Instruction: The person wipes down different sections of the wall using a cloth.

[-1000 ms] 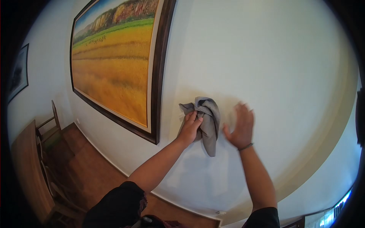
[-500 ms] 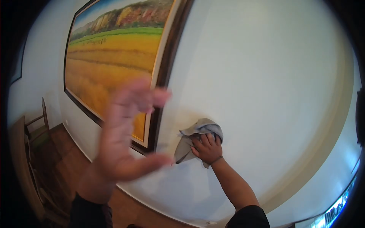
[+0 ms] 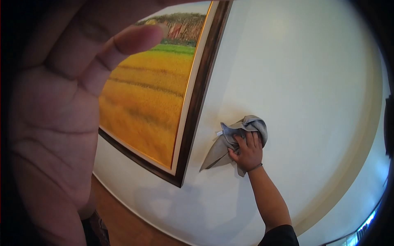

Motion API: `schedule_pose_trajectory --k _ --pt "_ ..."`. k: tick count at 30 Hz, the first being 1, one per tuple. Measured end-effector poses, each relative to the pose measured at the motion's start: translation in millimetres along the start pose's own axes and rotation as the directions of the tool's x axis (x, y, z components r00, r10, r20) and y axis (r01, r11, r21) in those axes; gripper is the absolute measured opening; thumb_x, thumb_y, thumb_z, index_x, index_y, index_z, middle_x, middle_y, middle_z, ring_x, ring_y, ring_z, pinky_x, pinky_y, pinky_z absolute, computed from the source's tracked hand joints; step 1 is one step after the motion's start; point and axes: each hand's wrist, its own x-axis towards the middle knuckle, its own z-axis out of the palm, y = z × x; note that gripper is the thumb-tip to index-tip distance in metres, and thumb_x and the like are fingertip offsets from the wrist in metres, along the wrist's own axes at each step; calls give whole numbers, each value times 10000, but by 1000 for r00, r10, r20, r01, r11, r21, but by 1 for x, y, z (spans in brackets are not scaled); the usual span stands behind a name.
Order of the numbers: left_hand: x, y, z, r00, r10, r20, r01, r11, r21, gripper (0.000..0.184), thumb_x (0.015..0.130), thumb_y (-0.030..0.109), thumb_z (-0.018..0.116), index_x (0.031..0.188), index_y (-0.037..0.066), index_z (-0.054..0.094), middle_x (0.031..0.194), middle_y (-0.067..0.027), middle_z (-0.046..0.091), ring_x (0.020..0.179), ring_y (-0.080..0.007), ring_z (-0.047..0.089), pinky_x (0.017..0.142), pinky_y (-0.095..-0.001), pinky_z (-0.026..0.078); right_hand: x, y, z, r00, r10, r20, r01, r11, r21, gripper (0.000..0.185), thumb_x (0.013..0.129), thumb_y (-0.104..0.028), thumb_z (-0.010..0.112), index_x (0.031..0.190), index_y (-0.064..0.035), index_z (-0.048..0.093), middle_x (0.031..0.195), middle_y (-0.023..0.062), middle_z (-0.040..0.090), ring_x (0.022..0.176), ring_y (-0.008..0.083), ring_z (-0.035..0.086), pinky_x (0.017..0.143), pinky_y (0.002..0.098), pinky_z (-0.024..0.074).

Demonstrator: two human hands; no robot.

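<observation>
My right hand (image 3: 248, 153) presses a crumpled grey cloth (image 3: 219, 152) flat against the white wall (image 3: 295, 102), to the right of a framed painting. The cloth bunches above the fingers and hangs to a point at lower left, with a small white tag at its left edge. Very close to the camera, my left hand (image 3: 57, 110) fills the left side of the view, palm showing and fingers bent but apart, with nothing in it. Part of the painting is hidden behind it.
The painting of a yellow field (image 3: 152, 90) hangs in a dark wooden frame (image 3: 203, 94) on the wall. Brown floor (image 3: 127, 217) shows at the lower left. A curved wall edge runs down the right side, with a bright window area at the lower right.
My left hand has let go of the cloth and come up close to the camera. My right hand, earlier empty beside the cloth, is now on it. The view has shifted.
</observation>
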Motion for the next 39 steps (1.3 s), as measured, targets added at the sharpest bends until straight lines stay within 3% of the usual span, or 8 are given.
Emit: schedule_pose_trajectory --k 9,17,23,27,33,35,37,39 --pt "-9 -14 -8 999 0 34 3 997 -82 1013 821 496 782 1556 -15 310 1444 -188 550 1307 -279 545 1045 -348 400 -8 -11 18 994 109 -28 -110 992 -63 452 705 -324 796 1136 -207 726 1296 152 597 1255 408 532 993 511 481" --pt "-3 -33 -28 996 31 86 -13 980 -199 1032 834 554 745 1567 -19 299 1460 -199 539 1328 -294 537 1057 -348 394 -12 -7 24 754 -552 357 474 832 288 316 685 -301 756 998 -281 716 1306 -54 634 1189 153 600 881 384 539" --pt "5 -44 23 947 0 322 31 995 -91 944 846 513 748 1527 -13 362 1450 -205 543 1318 -313 546 1062 -373 409 85 74 -59 902 -406 146 393 913 111 334 684 -305 727 997 -188 724 1169 84 635 1102 279 625 883 441 537" --pt "-49 -102 59 844 -137 519 83 989 126 653 866 326 784 1390 21 540 1398 -212 564 1260 -355 573 1081 -455 443 122 157 -108 990 70 -121 -88 985 -145 402 775 -252 728 1159 -137 695 1312 191 607 1260 389 536 1098 499 427" --pt "-218 -133 147 584 -593 554 709 705 7 733 909 350 756 1469 1 438 1486 -258 473 1400 -389 465 1175 -440 376 146 196 -116 738 455 -499 -626 737 -254 516 863 -322 655 1300 -49 618 1466 256 492 1347 456 444 1133 517 382" --pt "-282 -129 193 623 -630 464 697 716 36 763 891 358 769 1471 -7 433 1511 -276 434 1426 -395 429 1193 -447 346 139 158 -89 807 487 -334 -584 744 -325 518 850 -319 657 1283 -37 612 1414 249 508 1309 442 464 1104 530 399" --pt "-333 -117 228 731 -578 361 625 781 -15 743 882 329 785 1454 5 438 1528 -284 390 1424 -425 405 1180 -476 338 99 103 -34 933 13 -360 -209 834 -510 401 774 -274 681 1102 -44 674 1230 215 599 1174 411 535 1035 531 434" --pt "-361 -103 248 653 -665 361 707 707 25 717 853 308 791 1408 -21 477 1526 -279 385 1452 -456 353 1174 -515 340 61 33 -33 976 -65 207 68 998 -9 240 695 -191 670 903 -73 678 1108 165 650 1113 373 579 1018 505 450"
